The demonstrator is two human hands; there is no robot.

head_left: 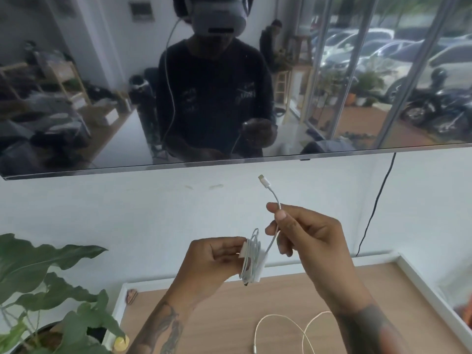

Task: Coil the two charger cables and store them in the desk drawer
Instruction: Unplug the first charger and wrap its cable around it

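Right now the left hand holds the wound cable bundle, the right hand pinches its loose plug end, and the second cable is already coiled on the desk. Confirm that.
Not quite. The head view shows the second cable lying loose in open loops on the desk, not coiled. The rest holds: the left hand holds the wound cable bundle, and the right hand pinches its loose plug end.

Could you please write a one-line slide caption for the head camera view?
Left hand holds a coiled white cable, right hand pinches its loose end; second cable lies on the desk.
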